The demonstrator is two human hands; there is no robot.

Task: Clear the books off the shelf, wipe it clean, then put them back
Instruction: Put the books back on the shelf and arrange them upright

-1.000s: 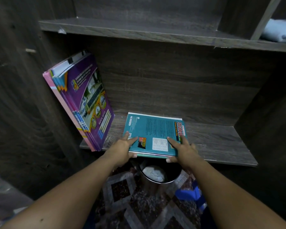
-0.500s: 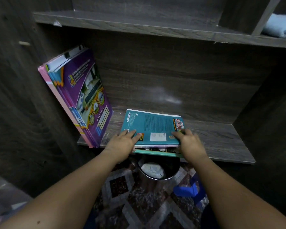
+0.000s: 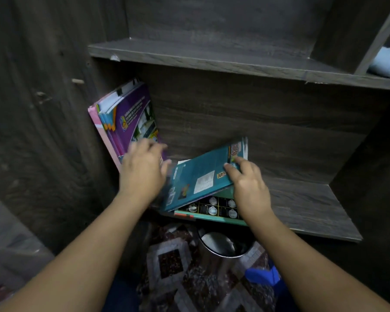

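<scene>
Dark shelf (image 3: 313, 210) — seemingly restocking: right hand (image 3: 251, 188) grips tilted teal book (image 3: 200, 176); left hand (image 3: 144, 172) open — next, stand it against purple books (image 3: 131, 118).

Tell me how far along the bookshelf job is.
Looks done: a purple-and-pink stack of books leans at the left end of the grey wooden shelf. In hand: the right hand tips the teal book up; the blurred left hand is beside it. Left: the dark cup-patterned book lies flat underneath. Wiping cannot be judged.

The teal book (image 3: 198, 176) carries a yellow tag reading "5". Its red title and the purple book's (image 3: 133, 118) print are too blurred to read.
</scene>
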